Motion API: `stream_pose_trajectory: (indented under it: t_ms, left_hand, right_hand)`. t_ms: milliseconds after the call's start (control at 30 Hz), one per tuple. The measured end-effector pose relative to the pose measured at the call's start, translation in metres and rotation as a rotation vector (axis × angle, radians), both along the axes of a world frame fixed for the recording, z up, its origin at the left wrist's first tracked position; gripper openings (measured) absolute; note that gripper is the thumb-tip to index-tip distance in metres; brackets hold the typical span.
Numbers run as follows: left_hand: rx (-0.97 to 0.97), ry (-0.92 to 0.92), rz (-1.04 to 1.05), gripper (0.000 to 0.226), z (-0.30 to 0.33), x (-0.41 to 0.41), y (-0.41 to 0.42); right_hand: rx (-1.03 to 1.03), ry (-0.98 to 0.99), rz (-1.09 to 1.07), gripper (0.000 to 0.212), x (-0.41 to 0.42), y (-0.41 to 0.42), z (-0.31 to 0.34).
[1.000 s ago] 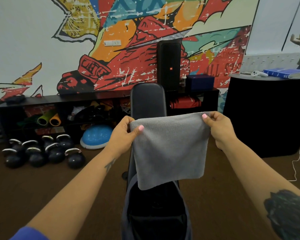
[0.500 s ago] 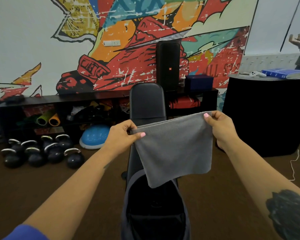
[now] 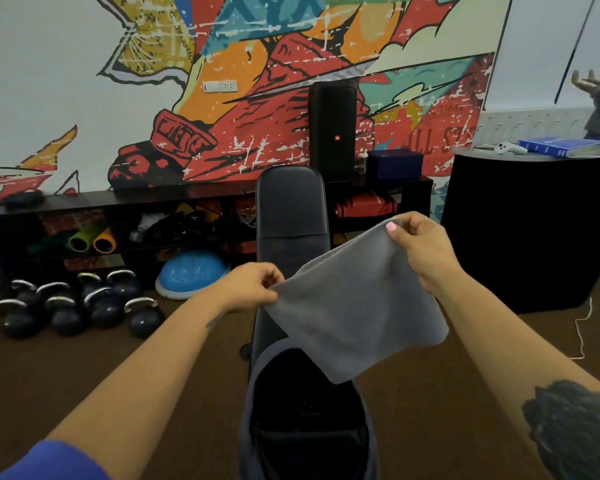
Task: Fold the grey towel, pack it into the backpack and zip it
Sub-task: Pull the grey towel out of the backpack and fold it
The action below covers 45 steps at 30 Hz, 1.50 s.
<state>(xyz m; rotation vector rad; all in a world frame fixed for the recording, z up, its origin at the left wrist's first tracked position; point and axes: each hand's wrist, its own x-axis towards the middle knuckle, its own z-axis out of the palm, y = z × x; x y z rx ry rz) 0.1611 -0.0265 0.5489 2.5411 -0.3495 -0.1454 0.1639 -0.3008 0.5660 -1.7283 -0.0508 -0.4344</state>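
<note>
Head view, left hand [image 3: 253,287]: I pinch the lower left corner of the grey towel [image 3: 355,303] between thumb and fingers, closed tight on the cloth.
Right hand [image 3: 421,252]: mine too, raised higher than the left, thumb and fingers clamped on the towel's upper right corner.
Towel: folded, stretched between my two hands, its top edge slanting up from left to right; the free lower corner hangs down over the backpack's mouth.
Backpack [image 3: 309,414]: dark, unzipped and gaping open just below the towel, lying on the near end of the bench.
Bench [image 3: 290,209]: black padded weight bench, running away from me behind the towel.
Floor at left: black kettlebells [image 3: 80,306] in a cluster, a blue balance dome [image 3: 191,273] beside them.
Back wall: low dark shelf [image 3: 118,199] with rolled mats, a tall black speaker [image 3: 332,133] above it, bright mural behind.
Right side: black counter [image 3: 530,233] carrying a blue book [image 3: 561,146].
</note>
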Motion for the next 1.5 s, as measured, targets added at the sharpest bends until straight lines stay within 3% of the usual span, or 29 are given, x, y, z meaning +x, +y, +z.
stream_pose_trajectory:
  t_ms: [133, 200, 400, 600, 767, 933, 1133, 1300, 1500]
  left_hand:
    - [-0.081, 0.297, -0.092, 0.045, -0.003, -0.005, -0.018]
    - [-0.136, 0.359, -0.14, 0.051, -0.006, -0.008, -0.031]
    - [-0.219, -0.027, -0.049, 0.019, -0.009, -0.006, -0.06]
    - [-0.211, -0.18, -0.034, 0.014, 0.001, -0.003, -0.062]
    - [-0.222, -0.249, -0.03, 0.014, 0.016, 0.003, -0.051]
    - [0.082, -0.327, -0.145, 0.014, 0.04, 0.004, -0.049]
    - [0.206, -0.194, -0.086, 0.028, 0.055, 0.01, -0.05]
    - [-0.029, -0.216, 0.143, 0.037, 0.057, 0.015, -0.054]
    - [-0.457, -0.075, 0.316, 0.036, 0.052, 0.011, -0.062]
  right_hand:
    - [-0.092, -0.048, 0.071, 0.02, -0.002, 0.015, 0.012]
    - [-0.161, -0.073, 0.075, 0.021, -0.002, 0.022, 0.017]
    - [-0.192, -0.098, 0.086, 0.024, 0.002, 0.023, 0.02]
    - [-0.124, -0.071, 0.049, 0.023, 0.005, 0.013, 0.01]
    - [-0.087, -0.034, -0.003, 0.02, 0.009, 0.005, -0.004]
    - [-0.135, -0.006, -0.039, 0.017, 0.01, 0.009, -0.017]
    - [-0.17, -0.009, 0.02, 0.011, 0.002, 0.02, -0.022]
    - [-0.215, -0.038, 0.1, 0.014, -0.013, 0.038, -0.022]
    - [-0.288, -0.069, 0.067, 0.007, -0.029, 0.061, -0.025]
